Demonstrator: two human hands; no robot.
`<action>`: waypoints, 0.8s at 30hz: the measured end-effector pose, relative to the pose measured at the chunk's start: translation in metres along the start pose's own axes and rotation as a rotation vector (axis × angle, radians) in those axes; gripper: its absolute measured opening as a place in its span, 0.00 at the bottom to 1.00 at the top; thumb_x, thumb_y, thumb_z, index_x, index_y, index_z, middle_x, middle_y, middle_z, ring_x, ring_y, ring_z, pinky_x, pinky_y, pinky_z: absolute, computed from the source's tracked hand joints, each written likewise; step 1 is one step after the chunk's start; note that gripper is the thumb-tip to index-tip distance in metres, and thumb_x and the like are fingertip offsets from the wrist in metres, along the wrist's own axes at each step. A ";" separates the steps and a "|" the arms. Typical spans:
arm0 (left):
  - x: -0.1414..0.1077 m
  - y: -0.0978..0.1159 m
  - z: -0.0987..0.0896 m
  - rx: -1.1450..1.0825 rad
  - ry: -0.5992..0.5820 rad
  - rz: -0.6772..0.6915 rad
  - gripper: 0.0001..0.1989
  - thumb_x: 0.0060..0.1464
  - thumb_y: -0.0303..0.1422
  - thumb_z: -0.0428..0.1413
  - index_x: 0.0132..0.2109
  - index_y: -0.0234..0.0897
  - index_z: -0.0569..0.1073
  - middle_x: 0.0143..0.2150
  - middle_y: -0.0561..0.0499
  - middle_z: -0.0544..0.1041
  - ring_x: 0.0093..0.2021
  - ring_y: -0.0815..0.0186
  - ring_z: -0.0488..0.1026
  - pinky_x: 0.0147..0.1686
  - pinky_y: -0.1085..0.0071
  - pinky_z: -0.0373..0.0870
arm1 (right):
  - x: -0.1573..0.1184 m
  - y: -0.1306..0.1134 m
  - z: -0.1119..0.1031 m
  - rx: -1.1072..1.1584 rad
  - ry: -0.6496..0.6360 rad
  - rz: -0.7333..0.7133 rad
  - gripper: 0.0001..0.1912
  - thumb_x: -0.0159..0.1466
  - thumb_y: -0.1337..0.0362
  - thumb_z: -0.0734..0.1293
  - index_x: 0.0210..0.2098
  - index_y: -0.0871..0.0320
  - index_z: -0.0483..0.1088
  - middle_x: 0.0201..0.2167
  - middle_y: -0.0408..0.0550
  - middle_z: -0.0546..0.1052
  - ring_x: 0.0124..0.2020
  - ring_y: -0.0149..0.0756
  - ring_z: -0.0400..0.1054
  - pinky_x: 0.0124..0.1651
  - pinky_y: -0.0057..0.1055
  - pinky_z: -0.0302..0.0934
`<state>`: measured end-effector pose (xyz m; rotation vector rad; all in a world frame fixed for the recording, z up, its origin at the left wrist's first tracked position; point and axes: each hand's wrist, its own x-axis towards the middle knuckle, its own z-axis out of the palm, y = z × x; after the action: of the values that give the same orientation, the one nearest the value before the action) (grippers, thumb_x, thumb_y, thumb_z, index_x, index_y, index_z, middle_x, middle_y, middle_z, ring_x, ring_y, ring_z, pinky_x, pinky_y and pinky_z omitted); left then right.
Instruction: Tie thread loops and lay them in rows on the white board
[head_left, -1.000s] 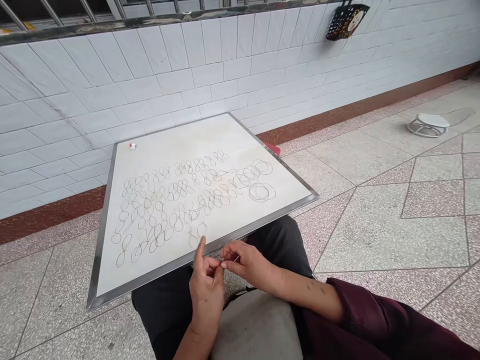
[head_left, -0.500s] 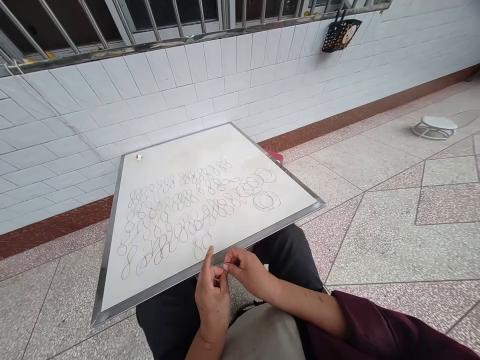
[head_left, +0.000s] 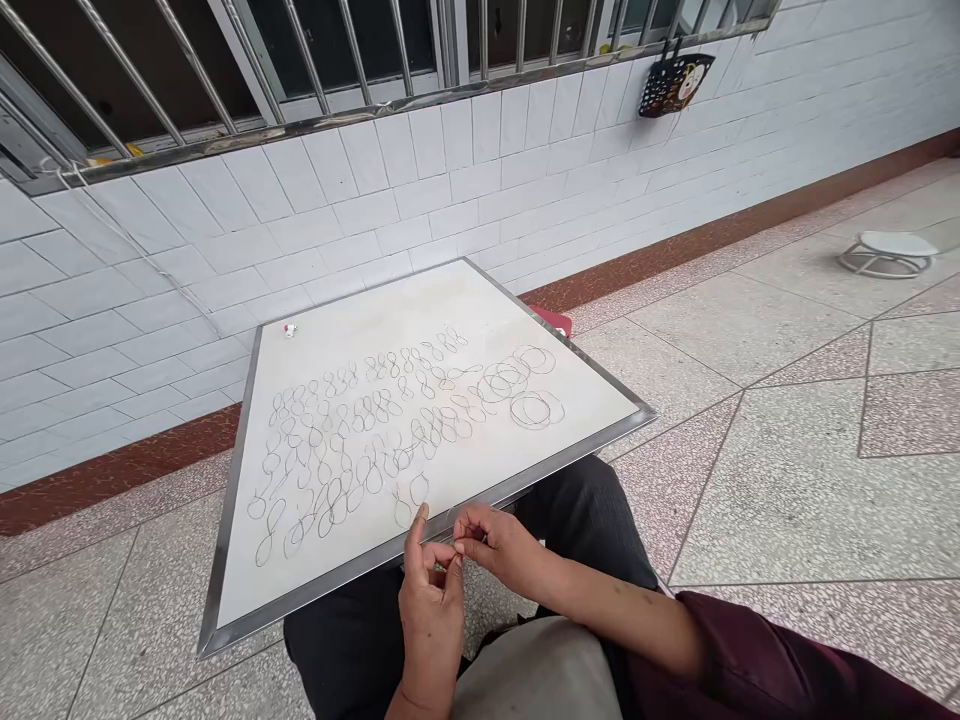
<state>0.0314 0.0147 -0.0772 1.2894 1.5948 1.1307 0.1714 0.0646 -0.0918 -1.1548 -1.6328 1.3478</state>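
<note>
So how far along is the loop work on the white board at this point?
Done: rows of thin figure-eight loops already lie across the white board. In hand: the left hand and right hand meet at the board's near edge, fingertips pinched together; whatever they hold is too fine to see. Left: several plain round rings at the board's right are untwisted.

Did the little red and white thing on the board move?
No. The little red-and-white thing sits in the same far-left corner of the white board; only the camera shifted.
</note>
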 end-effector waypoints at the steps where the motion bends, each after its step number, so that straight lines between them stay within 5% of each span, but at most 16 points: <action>1: -0.001 0.000 0.000 0.006 -0.005 -0.002 0.38 0.58 0.47 0.57 0.70 0.41 0.56 0.30 0.53 0.75 0.28 0.62 0.72 0.31 0.66 0.69 | -0.001 0.000 0.000 -0.036 -0.004 -0.021 0.05 0.59 0.73 0.66 0.31 0.57 0.67 0.27 0.39 0.68 0.31 0.31 0.61 0.34 0.27 0.55; 19: 0.005 -0.024 0.002 0.284 0.088 0.224 0.27 0.61 0.35 0.52 0.67 0.43 0.64 0.29 0.51 0.76 0.32 0.59 0.74 0.38 0.61 0.71 | 0.000 0.001 0.020 -0.213 0.108 -0.031 0.09 0.59 0.76 0.62 0.33 0.55 0.64 0.31 0.43 0.71 0.33 0.36 0.65 0.36 0.32 0.58; 24: 0.012 -0.022 0.002 0.235 0.068 0.138 0.29 0.61 0.38 0.53 0.67 0.40 0.62 0.29 0.52 0.76 0.30 0.59 0.74 0.36 0.61 0.71 | 0.008 0.012 0.022 -0.131 0.112 -0.005 0.09 0.58 0.76 0.62 0.32 0.56 0.64 0.28 0.41 0.69 0.31 0.34 0.64 0.35 0.30 0.58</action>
<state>0.0249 0.0248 -0.0989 1.5491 1.7520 1.1050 0.1508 0.0655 -0.1076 -1.2783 -1.6615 1.1659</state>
